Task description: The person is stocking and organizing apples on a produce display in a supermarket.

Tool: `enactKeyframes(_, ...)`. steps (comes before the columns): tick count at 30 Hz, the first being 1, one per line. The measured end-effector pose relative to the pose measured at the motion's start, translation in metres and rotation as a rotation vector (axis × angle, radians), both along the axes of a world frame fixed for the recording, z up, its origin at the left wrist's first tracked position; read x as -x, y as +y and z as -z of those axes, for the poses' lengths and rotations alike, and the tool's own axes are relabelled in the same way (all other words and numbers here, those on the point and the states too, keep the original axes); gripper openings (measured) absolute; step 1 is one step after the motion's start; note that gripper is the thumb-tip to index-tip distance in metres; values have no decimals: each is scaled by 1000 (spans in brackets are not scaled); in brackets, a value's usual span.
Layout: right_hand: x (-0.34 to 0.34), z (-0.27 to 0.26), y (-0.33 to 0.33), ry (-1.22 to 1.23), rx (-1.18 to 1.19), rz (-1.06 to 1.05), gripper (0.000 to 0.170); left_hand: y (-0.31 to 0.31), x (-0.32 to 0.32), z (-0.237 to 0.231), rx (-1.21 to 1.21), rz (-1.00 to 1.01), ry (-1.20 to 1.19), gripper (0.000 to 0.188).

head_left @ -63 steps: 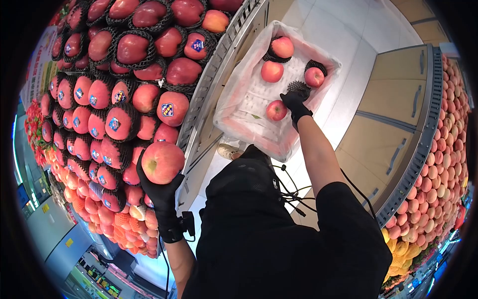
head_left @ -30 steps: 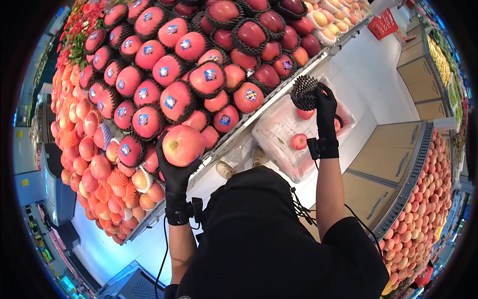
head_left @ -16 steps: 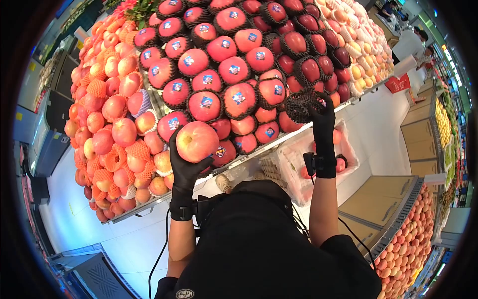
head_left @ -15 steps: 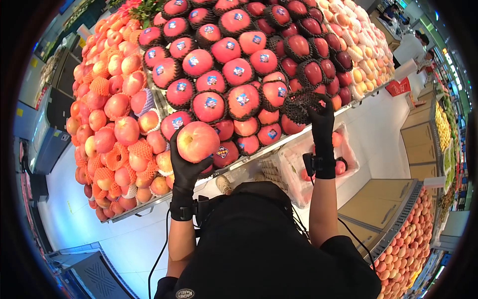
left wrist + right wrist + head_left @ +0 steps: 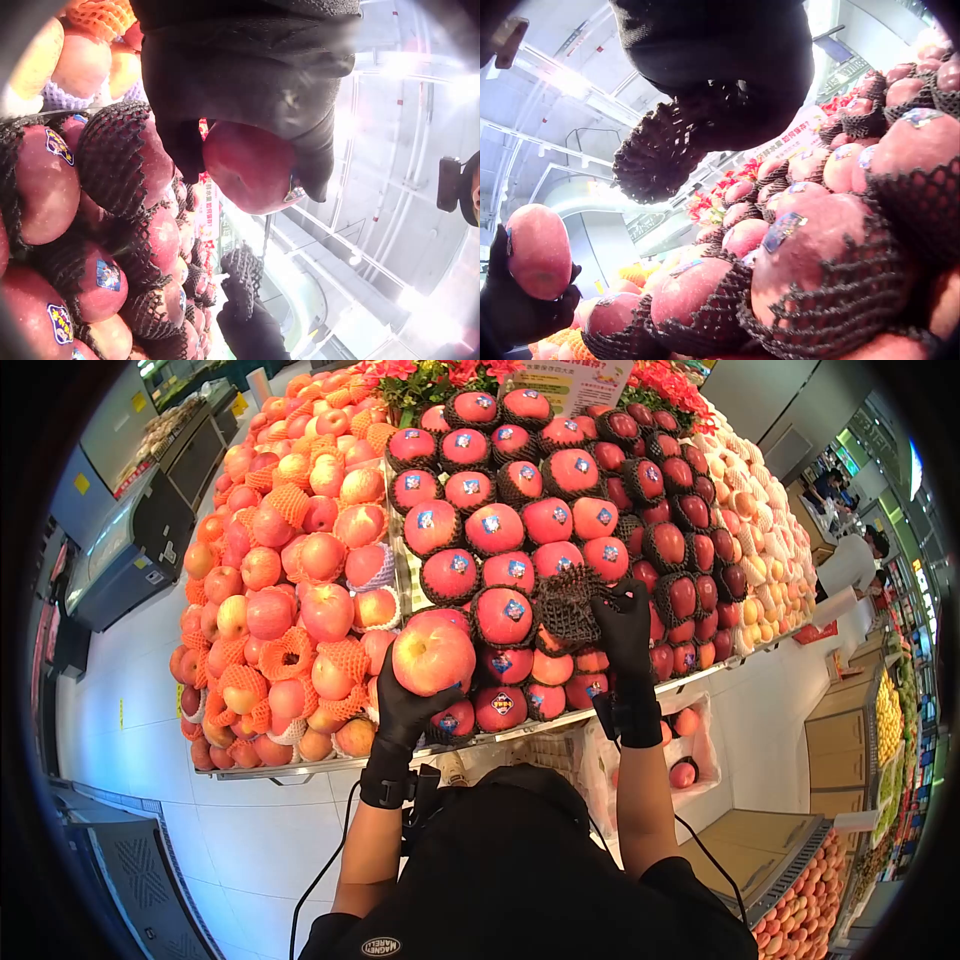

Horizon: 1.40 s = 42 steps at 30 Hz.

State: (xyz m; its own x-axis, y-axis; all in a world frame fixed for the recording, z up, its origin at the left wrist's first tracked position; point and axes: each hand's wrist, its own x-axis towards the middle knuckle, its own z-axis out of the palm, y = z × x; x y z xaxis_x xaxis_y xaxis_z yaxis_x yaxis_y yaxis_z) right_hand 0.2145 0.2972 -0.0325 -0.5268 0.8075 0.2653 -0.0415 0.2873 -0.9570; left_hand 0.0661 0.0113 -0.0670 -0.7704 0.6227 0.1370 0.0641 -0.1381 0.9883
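Note:
In the head view my black-gloved left hand [image 5: 405,710] holds a large pink-red apple [image 5: 433,652] above the near edge of the display, fingers curled around its side. My right hand [image 5: 628,635] pinches a black foam net [image 5: 568,610], which hangs over the netted, stickered apples. The left wrist view shows the held apple [image 5: 251,165] under the left hand [image 5: 247,75], with a sticker on its side. The net [image 5: 660,154] looks empty in the right wrist view, gathered beneath the right hand [image 5: 720,67].
Rows of stickered apples [image 5: 495,528] lie in black nets, with orange-netted apples [image 5: 290,650] at left and pale netted fruit at right. A lined crate [image 5: 706,745] holding a few apples stands low by the display edge. Red flowers [image 5: 465,372] and a sign [image 5: 572,382] stand behind.
The right hand has risen from the crate with the black net and moved over the display. The left hand still holds its apple. The view has swung round toward the display.

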Motion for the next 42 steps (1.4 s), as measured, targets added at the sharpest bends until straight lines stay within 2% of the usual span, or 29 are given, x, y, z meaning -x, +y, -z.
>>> enactKeyframes(1, 7, -4, 0, 0, 18, -18, 31, 2, -2, -6, -25, -6, -4, 94)
enactKeyframes(2, 16, 1, 7, 16, -153, -13, 22, 6, -3, -11, -52, -13, -6, 94)
enactKeyframes(5, 29, -25, 5, 16, -109, -188, 12, 17, -4, -21, -89, -57, 48, 93)
enactKeyframes(6, 31, -22, 12, -35, -98, -223, 3, 20, -4, -20, -78, -68, 34, 93)
enactKeyframes(9, 47, -13, 24, 57, -25, -340, 17, 31, -1, -17, -82, -87, 57, 93)
enactKeyframes(10, 51, -11, 30, -7, -29, -375, 25, 35, -1, -18, -71, -94, 69, 91)
enactKeyframes(13, 60, -18, 22, -9, -75, -316, 23, 49, -3, -28, -144, -56, -87, 88)
enactKeyframes(14, 64, -19, 23, -38, -173, -290, 24, 53, -4, -30, -149, -33, -144, 83)
enactKeyframes(19, 72, -25, 3, 126, -33, -361, 24, 71, -8, -52, -152, 55, -320, 71)
enactKeyframes(22, 72, -22, -7, 108, -67, -406, 25, 84, -11, -61, -283, 119, -379, 63)
enactKeyframes(25, 68, -23, -19, 130, 76, -527, 26, 97, -17, -65, -388, 117, -502, 61)
enactKeyframes(28, 66, -27, -18, 37, 86, -545, 28, 99, -15, -67, -299, 102, -492, 61)
enactKeyframes(32, 66, -23, -7, -39, 98, -565, 31, 98, -14, -67, -319, 117, -463, 63)
enactKeyframes(35, 63, -32, -8, -39, 129, -655, 40, 96, -12, -62, -321, 153, -482, 66)
enactKeyframes(37, 61, -37, -12, -65, 46, -628, 48, 94, -11, -52, -337, 166, -528, 68)
enactKeyframes(41, 64, -34, -18, -39, -160, -574, 56, 88, -7, -40, -286, 277, -360, 80)
enactKeyframes(42, 65, -32, -20, 39, -13, -624, 52, 84, -10, -48, -248, 285, -323, 83)
